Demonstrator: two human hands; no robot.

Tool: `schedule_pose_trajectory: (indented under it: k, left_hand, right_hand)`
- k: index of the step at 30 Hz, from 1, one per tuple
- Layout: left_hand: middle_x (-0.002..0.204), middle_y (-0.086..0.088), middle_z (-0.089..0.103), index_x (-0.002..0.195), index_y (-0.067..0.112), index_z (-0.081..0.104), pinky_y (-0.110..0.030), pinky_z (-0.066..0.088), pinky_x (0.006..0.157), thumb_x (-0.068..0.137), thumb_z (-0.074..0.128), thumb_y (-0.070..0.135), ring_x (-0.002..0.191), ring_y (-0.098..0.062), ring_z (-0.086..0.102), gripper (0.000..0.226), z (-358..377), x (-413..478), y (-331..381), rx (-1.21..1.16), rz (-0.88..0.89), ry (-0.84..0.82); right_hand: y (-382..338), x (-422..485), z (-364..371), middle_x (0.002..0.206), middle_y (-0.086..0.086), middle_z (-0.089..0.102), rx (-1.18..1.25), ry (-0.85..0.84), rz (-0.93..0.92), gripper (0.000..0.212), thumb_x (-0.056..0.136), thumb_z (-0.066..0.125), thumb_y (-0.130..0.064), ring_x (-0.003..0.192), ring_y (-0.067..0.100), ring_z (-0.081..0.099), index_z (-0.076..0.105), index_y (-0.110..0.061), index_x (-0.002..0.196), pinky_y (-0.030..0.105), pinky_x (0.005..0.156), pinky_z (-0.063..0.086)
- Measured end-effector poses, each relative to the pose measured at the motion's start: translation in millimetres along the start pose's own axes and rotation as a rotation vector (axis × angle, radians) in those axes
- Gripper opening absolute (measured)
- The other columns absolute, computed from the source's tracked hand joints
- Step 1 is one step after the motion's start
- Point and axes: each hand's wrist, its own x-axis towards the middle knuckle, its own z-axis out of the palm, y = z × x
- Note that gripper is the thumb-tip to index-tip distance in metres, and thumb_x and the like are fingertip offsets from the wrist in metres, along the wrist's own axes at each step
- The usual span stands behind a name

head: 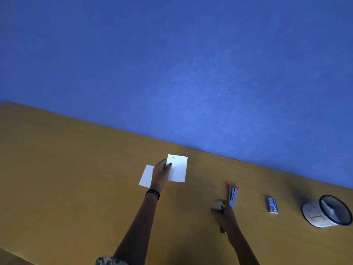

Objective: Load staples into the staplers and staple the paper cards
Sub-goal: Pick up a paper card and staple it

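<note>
My left hand [161, 174] pinches a white paper card [178, 169] with a small dark dot near its top edge, thumb on its face. A second white card [146, 176] lies on the table [76, 169], partly hidden behind that hand. My right hand [225, 219] is blurred; it grips a dark stapler [221, 207] low on the table. Just beyond it lies an opened grey stapler with pink ends [233, 196]. A small blue staple box [272, 205] sits further right.
A white cup-like container with a dark rim [324, 212] lies tipped on its side at the far right, something pale inside. The brown table meets a blue wall [191, 73] along a slanted back edge.
</note>
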Motion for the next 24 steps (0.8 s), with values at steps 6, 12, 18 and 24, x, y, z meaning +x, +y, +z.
schedule_pose_trajectory:
  k: [6, 12, 18, 24]
  left_hand:
    - [0.078, -0.005, 0.055, 0.094, 0.002, 0.061, -0.027, 0.032, 0.062, 0.092, 0.047, 0.006, 0.069, -0.014, 0.044, 0.014, 36.2, -21.3, 27.1, -0.019, 0.022, -0.21]
    - [0.094, -0.004, 0.068, 0.107, 0.009, 0.063, -0.018, 0.043, 0.063, 0.091, 0.046, 0.0, 0.076, -0.008, 0.058, 0.025, 69.9, -53.7, 53.4, -0.034, 0.089, -0.323]
    - [0.097, -0.006, 0.067, 0.107, 0.002, 0.063, -0.018, 0.046, 0.068, 0.093, 0.049, 0.001, 0.08, -0.008, 0.059, 0.02, 96.9, -82.3, 78.5, -0.066, 0.18, -0.364]
    - [0.115, -0.009, 0.066, 0.123, 0.007, 0.056, -0.027, 0.052, 0.079, 0.093, 0.054, 0.004, 0.098, -0.018, 0.064, 0.03, 106.0, -101.4, 94.4, -0.097, 0.221, -0.443]
  right_hand:
    - [-50.3, -4.1, -19.5, 0.049, -0.002, 0.042, 0.202, 0.12, -0.107, 0.015, 0.089, 0.058, -0.014, 0.038, 0.009, 0.034, 0.061, -0.01, 0.076, 0.02, 0.038, 0.029]
    - [-76.0, -23.4, -51.1, 0.054, 0.004, 0.049, 0.243, 0.154, -0.206, 0.015, 0.083, 0.066, -0.024, 0.039, 0.012, 0.037, 0.067, -0.012, 0.074, 0.02, 0.036, 0.029]
    - [-77.4, -44.8, -77.8, 0.046, -0.01, 0.054, 0.247, 0.173, -0.235, 0.018, 0.079, 0.072, -0.012, 0.037, -0.001, 0.044, 0.061, -0.017, 0.066, 0.015, 0.036, 0.033]
    - [-76.9, -67.1, -102.4, 0.042, -0.015, 0.054, 0.3, 0.164, -0.3, 0.021, 0.08, 0.067, -0.003, 0.033, -0.003, 0.043, 0.06, -0.021, 0.073, 0.009, 0.033, 0.03]
